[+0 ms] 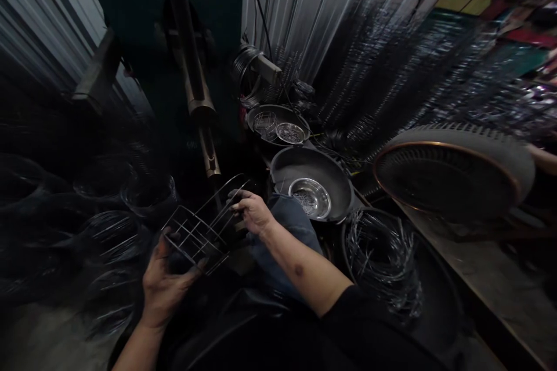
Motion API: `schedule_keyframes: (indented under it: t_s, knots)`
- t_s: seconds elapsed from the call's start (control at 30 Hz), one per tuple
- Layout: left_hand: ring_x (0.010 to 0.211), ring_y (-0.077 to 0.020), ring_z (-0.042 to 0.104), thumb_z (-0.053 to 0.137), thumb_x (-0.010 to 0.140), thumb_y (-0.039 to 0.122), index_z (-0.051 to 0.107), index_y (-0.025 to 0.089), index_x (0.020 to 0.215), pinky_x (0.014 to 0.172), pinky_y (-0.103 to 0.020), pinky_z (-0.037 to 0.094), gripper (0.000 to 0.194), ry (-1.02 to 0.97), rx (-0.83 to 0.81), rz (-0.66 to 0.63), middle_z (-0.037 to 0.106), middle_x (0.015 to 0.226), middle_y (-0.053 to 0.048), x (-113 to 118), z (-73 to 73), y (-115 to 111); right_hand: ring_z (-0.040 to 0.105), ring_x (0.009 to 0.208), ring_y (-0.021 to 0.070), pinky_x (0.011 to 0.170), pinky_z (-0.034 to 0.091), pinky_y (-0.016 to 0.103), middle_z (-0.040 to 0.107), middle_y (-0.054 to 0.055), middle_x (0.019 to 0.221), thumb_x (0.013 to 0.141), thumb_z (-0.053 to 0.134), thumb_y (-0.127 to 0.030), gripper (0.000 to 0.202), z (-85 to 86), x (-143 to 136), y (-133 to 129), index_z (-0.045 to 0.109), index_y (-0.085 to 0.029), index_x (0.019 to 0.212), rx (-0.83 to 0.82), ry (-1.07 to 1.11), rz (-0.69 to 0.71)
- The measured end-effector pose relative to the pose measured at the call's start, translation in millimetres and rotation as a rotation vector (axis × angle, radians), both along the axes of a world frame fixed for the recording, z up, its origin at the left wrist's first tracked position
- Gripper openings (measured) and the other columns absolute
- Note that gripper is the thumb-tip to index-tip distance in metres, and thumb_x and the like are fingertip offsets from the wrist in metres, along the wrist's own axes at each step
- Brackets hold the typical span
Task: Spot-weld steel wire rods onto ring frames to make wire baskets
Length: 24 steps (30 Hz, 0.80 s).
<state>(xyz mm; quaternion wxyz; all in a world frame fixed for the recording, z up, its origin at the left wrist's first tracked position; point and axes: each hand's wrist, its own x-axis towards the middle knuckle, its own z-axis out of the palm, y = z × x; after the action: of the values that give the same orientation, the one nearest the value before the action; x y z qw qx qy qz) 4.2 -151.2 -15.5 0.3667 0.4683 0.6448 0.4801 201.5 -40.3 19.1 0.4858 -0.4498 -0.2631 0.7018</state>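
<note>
At eight o'clock, the left hand's [166, 284] widely parted fingers hold a wire rack [195, 236]; the right hand's [255, 213] nearly closed fingers pinch its upper-right part. Toward four o'clock, a metal bowl [324, 204] sits in a dark pan [337, 179], then bundled wire [394, 261].

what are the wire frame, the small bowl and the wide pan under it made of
Wire frame: metal, probably steel, from its thin, stiff, dull grey rods.
Small bowl: likely polished stainless steel, given its bright reflections.
Wide pan: matte dark grey; metal or plastic, can't tell.
</note>
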Motion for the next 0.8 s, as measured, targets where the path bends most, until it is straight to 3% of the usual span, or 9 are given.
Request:
schedule_keyframes:
  t_s: [0.13, 0.23, 0.3, 0.37, 0.5, 0.57, 0.67, 0.73, 0.8]
  knots:
    - [0.104, -0.0300, 0.064, 0.088, 0.049, 0.038, 0.058, 0.019, 0.115, 0.097, -0.046, 0.051, 0.075, -0.300, -0.198, 0.146, 0.066, 0.112, -0.009, -9.1, 1.0, 0.9, 0.060, 0.073, 0.0164, 0.070, 0.047, 0.028, 0.067, 0.000, 0.074, 0.052, 0.066, -0.015, 0.024, 9.2, 12.2, -31.6, 0.069, -0.020, 0.076, 0.284, -0.316, 0.021]
    - [0.082, -0.0265, 0.069, 0.085, 0.050, 0.036, 0.060, 0.016, 0.092, 0.078, -0.042, 0.058, 0.053, -0.563, -0.325, 0.180, 0.067, 0.089, -0.006, -18.4, -5.9, 3.8, 0.061, 0.080, 0.0203, 0.079, 0.049, 0.034, 0.069, 0.004, 0.082, 0.062, 0.068, -0.021, 0.016, 13.9, 33.5, -67.7, 0.070, -0.022, 0.078, 0.523, -0.590, -0.009]
    - [0.075, -0.0256, 0.068, 0.079, 0.057, 0.041, 0.059, 0.015, 0.089, 0.069, -0.040, 0.058, 0.046, -0.724, -0.444, 0.130, 0.066, 0.083, -0.007, -19.3, -9.5, 5.2, 0.061, 0.077, 0.0212, 0.078, 0.049, 0.035, 0.067, 0.005, 0.078, 0.066, 0.063, -0.021, 0.010, 10.6, 46.6, -89.2, 0.068, -0.022, 0.074, 0.558, -0.713, -0.020]
    - [0.072, -0.0258, 0.068, 0.067, 0.069, 0.055, 0.059, 0.012, 0.093, 0.065, -0.039, 0.057, 0.049, -0.828, -0.624, 0.066, 0.065, 0.082, -0.012, -14.2, -10.4, 6.1, 0.061, 0.078, 0.0224, 0.078, 0.050, 0.037, 0.067, 0.005, 0.079, 0.065, 0.060, -0.020, 0.013, 1.4, 53.7, -105.7, 0.068, -0.022, 0.076, 0.512, -0.800, 0.049]
    - [0.074, -0.0260, 0.068, 0.039, 0.077, 0.078, 0.062, 0.004, 0.095, 0.072, -0.035, 0.057, 0.080, -0.925, -0.884, -0.014, 0.064, 0.085, -0.023, 3.4, -11.0, 4.6, 0.059, 0.106, 0.0285, 0.098, 0.043, 0.044, 0.068, 0.009, 0.110, 0.061, 0.073, -0.028, 0.045, -19.6, 45.1, -123.3, 0.067, -0.023, 0.105, 0.535, -0.864, 0.433]
    - [0.071, -0.0251, 0.068, 0.036, 0.075, 0.082, 0.063, 0.003, 0.094, 0.072, -0.034, 0.056, 0.086, -0.905, -0.906, -0.072, 0.065, 0.084, -0.024, 7.1, -14.2, 1.7, 0.061, 0.101, 0.0254, 0.096, 0.043, 0.040, 0.070, 0.007, 0.103, 0.072, 0.068, -0.033, 0.030, -23.8, 35.3, -124.1, 0.069, -0.023, 0.100, 0.574, -0.784, 0.580]
    - [0.065, -0.0241, 0.066, 0.052, 0.070, 0.079, 0.063, 0.006, 0.095, 0.067, -0.037, 0.056, 0.078, -0.659, -0.822, -0.149, 0.066, 0.081, -0.019, 1.3, -19.3, -4.5, 0.062, 0.079, 0.0178, 0.078, 0.048, 0.030, 0.067, 0.002, 0.081, 0.084, 0.057, -0.032, 0.016, -19.4, 26.6, -114.9, 0.068, -0.021, 0.089, 0.523, -0.659, 0.587]
    - [0.074, -0.0265, 0.068, 0.068, 0.063, 0.070, 0.062, 0.009, 0.104, 0.073, -0.040, 0.057, 0.073, -0.370, -0.648, -0.138, 0.068, 0.087, -0.016, -4.4, -18.8, -8.4, 0.059, 0.072, 0.0153, 0.071, 0.046, 0.026, 0.063, -0.001, 0.076, 0.083, 0.057, -0.028, 0.013, -12.9, 25.9, -104.1, 0.067, -0.020, 0.087, 0.466, -0.619, 0.558]
    - [0.099, -0.0310, 0.066, 0.078, 0.055, 0.060, 0.059, 0.014, 0.117, 0.090, -0.044, 0.053, 0.079, -0.093, -0.415, -0.127, 0.067, 0.108, -0.016, -5.5, -14.6, -11.1, 0.058, 0.070, 0.0141, 0.069, 0.046, 0.025, 0.060, -0.002, 0.072, 0.082, 0.058, -0.024, 0.009, -6.7, 25.6, -92.8, 0.066, -0.019, 0.085, 0.433, -0.595, 0.576]
